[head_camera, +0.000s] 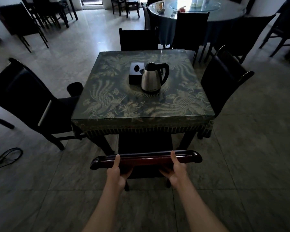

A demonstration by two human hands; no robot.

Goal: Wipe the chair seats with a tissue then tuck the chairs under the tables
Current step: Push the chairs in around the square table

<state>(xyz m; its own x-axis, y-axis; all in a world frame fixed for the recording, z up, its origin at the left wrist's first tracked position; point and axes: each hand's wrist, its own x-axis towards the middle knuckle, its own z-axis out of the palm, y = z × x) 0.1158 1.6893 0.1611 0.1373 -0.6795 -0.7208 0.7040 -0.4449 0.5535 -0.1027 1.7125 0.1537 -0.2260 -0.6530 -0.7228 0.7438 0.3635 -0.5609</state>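
Both hands grip the top rail of the near chair (pixel 146 158): the left hand (pixel 116 173) and right hand (pixel 175 171) each lay a thumb over the polished, reddish-brown rounded rail with the fingers curled beneath it. Its dark seat already sits partly under the near edge of the table (pixel 141 114), so I judge this chair is being tucked in and is nearly home; no tissue shows in either hand, and whether the seat was wiped cannot be told.

Round the same square table, the right chair (pixel 224 81) and the far chair (pixel 137 39) stand close against it, while the left chair (pixel 23 97) stands angled with its seat mostly out, so that one likely remains. The chairs look glossy dark wood with padded dark backs.

A glass sheet covers a patterned, fringed cloth of pale birds and leaves. At its middle stand a shiny steel kettle (pixel 152 77) with a black handle and, just behind, a dark square tissue box (pixel 135 72). Pale stone tiles cover the floor (pixel 57 198); a black cable (pixel 5 156) lies at left
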